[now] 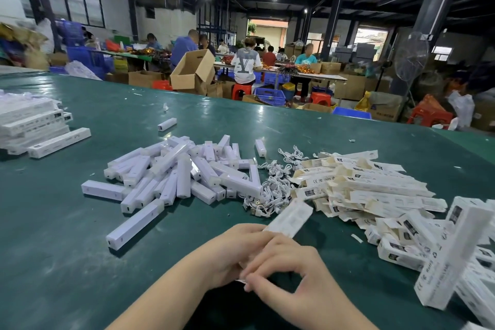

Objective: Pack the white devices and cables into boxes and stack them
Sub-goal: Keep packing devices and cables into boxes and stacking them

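Both hands, left [231,252] and right [288,273], fingers curled, grip one white box [290,218] above the green table [67,249]

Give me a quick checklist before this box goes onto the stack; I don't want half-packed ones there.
1. Box held by both hands: left hand, right hand - ok.
2. Device inside box: cannot tell.
3. Cable inside: cannot tell.
4. Near end flap closed: cannot tell, fingers cover it.
5. Stack of packed boxes on the table's left has room on top: ok.
6. Loose devices and cables within reach for next box: ok.
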